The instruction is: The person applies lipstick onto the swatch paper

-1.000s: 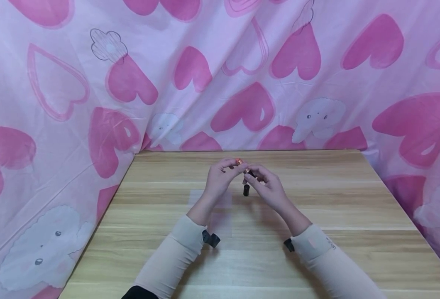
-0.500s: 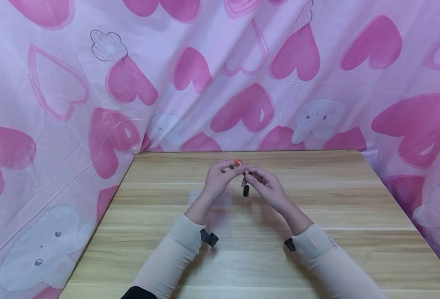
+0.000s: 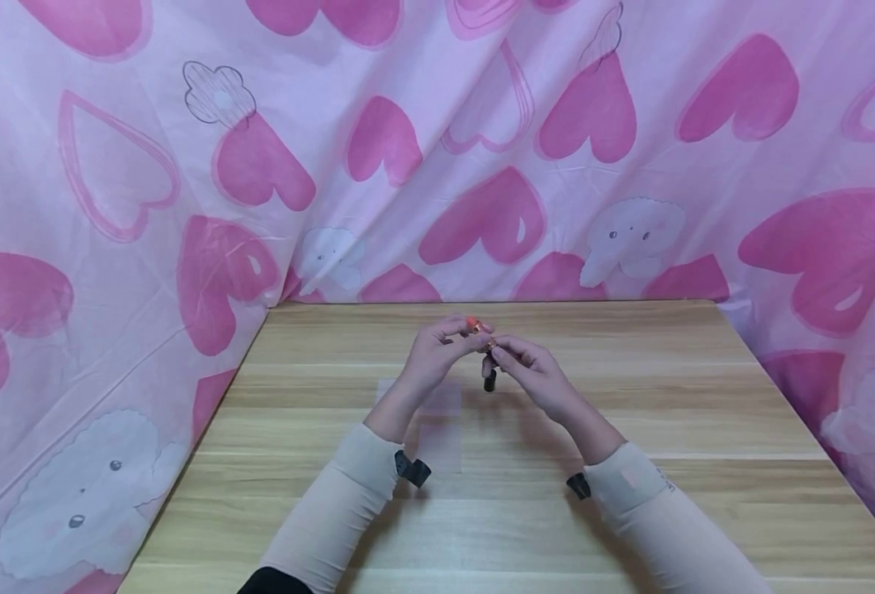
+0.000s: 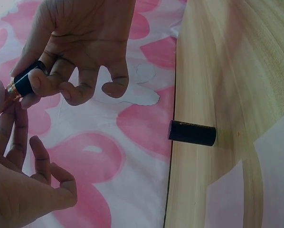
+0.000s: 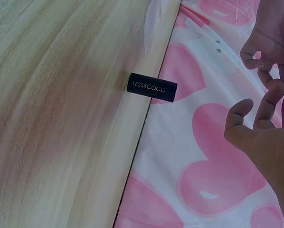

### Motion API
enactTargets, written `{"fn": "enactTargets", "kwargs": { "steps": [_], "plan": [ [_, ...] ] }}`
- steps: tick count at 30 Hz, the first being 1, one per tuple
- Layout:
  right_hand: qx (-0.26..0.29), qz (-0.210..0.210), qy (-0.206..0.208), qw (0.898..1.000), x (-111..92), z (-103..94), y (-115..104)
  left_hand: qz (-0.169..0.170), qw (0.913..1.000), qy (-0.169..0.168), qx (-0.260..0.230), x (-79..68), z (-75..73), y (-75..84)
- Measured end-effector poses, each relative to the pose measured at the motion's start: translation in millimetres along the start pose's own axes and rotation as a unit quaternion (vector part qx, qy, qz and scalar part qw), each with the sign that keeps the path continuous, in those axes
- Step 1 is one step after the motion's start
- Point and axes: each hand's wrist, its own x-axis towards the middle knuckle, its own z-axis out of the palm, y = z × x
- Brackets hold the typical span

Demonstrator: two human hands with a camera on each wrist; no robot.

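Observation:
Over the far half of the table, both hands meet on a lipstick (image 3: 473,324) with an orange-red tip, a gold middle and a black base. Thumb and fingers of the left hand (image 3: 432,356) pinch its gold part. The right hand (image 3: 537,375) pinches the black base (image 4: 30,78), which shows in the left wrist view with the right hand's other fingers loosely bent. Below the hands, a black lipstick cap (image 5: 151,87) with white lettering stands upright on the table. In the right wrist view the lipstick is hidden.
The wooden table (image 3: 631,511) reaches back to a pink heart-patterned cloth (image 3: 482,214) hung around it. Two pale translucent sheets (image 3: 440,445) lie flat on the tabletop near the left forearm. Each wrist wears a small black camera (image 3: 413,470).
The orange-red tip stands out a little more clearly from the gold tube. The right fingers have shifted slightly around the base, and the dark base shows less. The cap has stayed in place.

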Motion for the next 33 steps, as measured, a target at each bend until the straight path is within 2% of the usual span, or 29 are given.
{"fn": "enactTargets", "kwargs": {
  "steps": [6,8,14,20,28,33],
  "plan": [
    [0.008,-0.005,-0.019,1.000,0.7,0.4,-0.1,-0.010,0.9998,-0.014,-0.013,-0.7,-3.3,-1.3],
    [0.002,-0.003,-0.019,1.000,0.5,1.3,-0.2,-0.008,0.9999,-0.013,-0.001,-0.7,-4.5,-2.3],
    [-0.025,0.010,0.023,0.999,0.6,8.8,0.3,-0.008,0.9989,0.013,0.045,-1.9,-4.5,-3.3],
    [-0.048,-0.016,0.055,0.997,4.5,14.1,1.4,-0.019,0.9979,0.033,0.052,-4.0,-5.5,-0.3],
    [-0.063,-0.013,0.066,0.996,7.5,19.7,1.3,-0.017,0.9930,0.040,0.110,-10.0,-18.5,0.4],
    [-0.083,-0.002,0.071,0.994,8.4,21.2,1.7,-0.023,0.9876,0.035,0.151,-18.1,-35.0,-6.4]
  ]
}}
